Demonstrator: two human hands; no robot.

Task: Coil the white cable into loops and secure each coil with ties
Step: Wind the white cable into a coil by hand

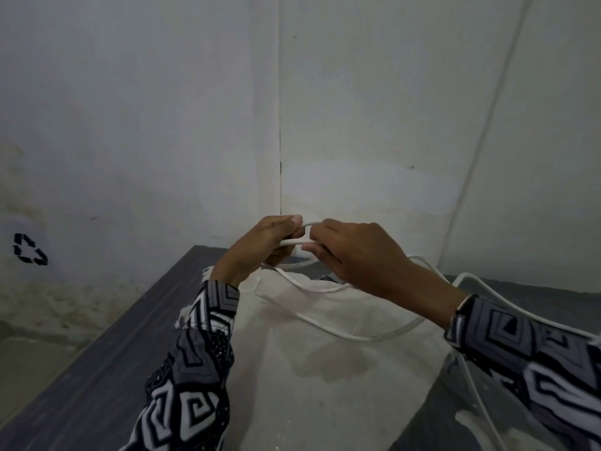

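Sleeves (195,379), patterned black and white, run off the bottom edge. Beyond them a cloth (325,369) lies on the grey table (97,369). Slack cable (351,336) trails across the cloth, passes under the right wrist and leaves at the lower right. Above the cloth, the left hand (260,249) and right hand (354,255) both pinch a small cable loop between them; their fingers hide most of it. No ties can be made out.

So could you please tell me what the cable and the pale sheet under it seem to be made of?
The cable looks like smooth, matte white plastic or rubber sheathing: it bends in soft curves without kinking. The sheet looks like coarse woven cloth, off-white and dull, with a faint stain and a frayed edge, though the weave itself is too blurred to confirm.
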